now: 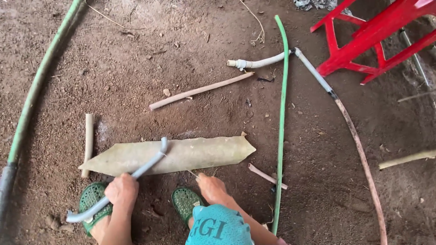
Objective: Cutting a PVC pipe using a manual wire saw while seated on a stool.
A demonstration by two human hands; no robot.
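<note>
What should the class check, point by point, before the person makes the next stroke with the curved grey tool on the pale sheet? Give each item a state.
1. Left hand grips the curved grey tool: ok.
2. Tool tip rests on the pale sheet: ok.
3. Right hand is at the sheet's near edge, pinching something thin: cannot tell what.
4. Sheet lies flat on the dirt floor: ok.
5. Green sandals are close to the sheet, under the tool's handle: not ok.
6. Green hose lies clear of the sheet: ok.
</note>
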